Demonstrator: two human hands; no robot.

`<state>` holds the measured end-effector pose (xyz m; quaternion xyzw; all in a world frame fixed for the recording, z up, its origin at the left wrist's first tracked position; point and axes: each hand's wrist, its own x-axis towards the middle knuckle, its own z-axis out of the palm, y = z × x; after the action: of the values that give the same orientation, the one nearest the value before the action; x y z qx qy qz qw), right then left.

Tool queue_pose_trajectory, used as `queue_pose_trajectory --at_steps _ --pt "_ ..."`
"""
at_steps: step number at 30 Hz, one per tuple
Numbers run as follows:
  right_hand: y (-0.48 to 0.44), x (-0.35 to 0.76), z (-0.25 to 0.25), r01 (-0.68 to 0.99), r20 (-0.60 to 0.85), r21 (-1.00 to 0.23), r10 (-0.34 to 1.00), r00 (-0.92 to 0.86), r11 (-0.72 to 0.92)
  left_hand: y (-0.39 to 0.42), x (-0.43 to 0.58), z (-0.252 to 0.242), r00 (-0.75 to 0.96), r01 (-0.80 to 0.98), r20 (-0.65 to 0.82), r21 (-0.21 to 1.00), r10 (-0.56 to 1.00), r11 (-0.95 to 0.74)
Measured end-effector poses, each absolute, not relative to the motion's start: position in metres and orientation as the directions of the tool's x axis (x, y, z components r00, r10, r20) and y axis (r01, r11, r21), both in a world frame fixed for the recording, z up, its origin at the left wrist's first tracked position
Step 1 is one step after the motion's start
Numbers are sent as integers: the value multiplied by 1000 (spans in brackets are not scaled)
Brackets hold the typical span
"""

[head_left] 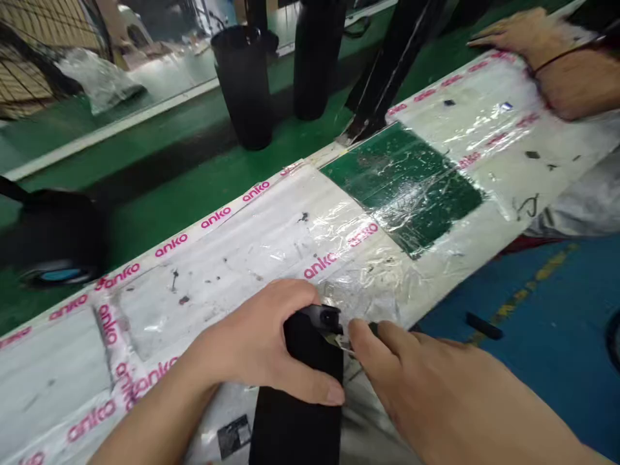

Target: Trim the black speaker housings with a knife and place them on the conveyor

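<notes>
A long black part (300, 413) lies at the near edge of the taped white workbench (232, 258). My left hand (261, 349) is wrapped over its top end, thumb along its side. My right hand (426, 381) pinches a small shiny metal piece (341, 340) at the same end, beside a small black fitting (325, 316).
A conveyor belt (159, 168) in green runs behind the bench, carrying two black cylinders (245, 84) and a black round object (53, 239) at left. Another person's hand and forearm (547, 51) rest on the bench at far right. A blue floor (527, 323) lies to the right.
</notes>
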<state>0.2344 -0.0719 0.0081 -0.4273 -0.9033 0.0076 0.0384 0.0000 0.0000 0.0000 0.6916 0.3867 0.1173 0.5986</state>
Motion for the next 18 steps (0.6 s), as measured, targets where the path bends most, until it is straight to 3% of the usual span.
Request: queue_pose_trajectory --at_steps 5,11,18 --pt "-71 238 -8 772 57 -97 777 -626 629 -2 1 -1 665 393 -317 918 676 45" --pt "-62 239 -24 762 -88 -216 765 -638 610 -1 7 -3 657 406 -292 914 695 0" --pt "-41 231 -9 749 -265 -193 701 -662 634 -3 5 -3 646 451 -307 892 699 -25"
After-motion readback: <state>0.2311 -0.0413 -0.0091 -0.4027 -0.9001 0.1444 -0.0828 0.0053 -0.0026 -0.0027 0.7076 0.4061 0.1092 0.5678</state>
